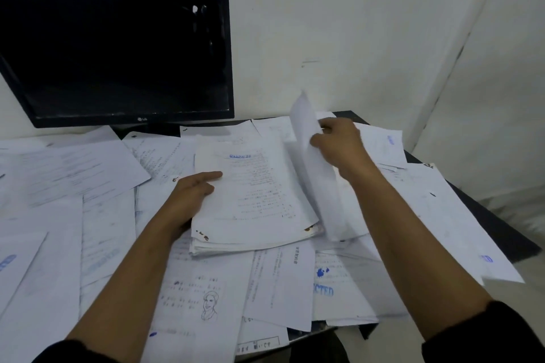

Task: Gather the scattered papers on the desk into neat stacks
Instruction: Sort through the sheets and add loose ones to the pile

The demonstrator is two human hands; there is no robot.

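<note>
Nearest us, loose papers [280,283] remain scattered; our left hand [191,194] grips one started stack [250,200], our right hand [339,141] pinches a lifted sheet [318,174].

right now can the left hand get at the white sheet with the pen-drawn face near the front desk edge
Probably not yet: the left hand grips the thick white paper stack. The white sheet with the pen-drawn face lies uncovered just right of that forearm, so the way looks free once the hand lets go.

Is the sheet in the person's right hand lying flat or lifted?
Lifted: the right hand pinches the sheet, which stands on edge beside the stack.
</note>
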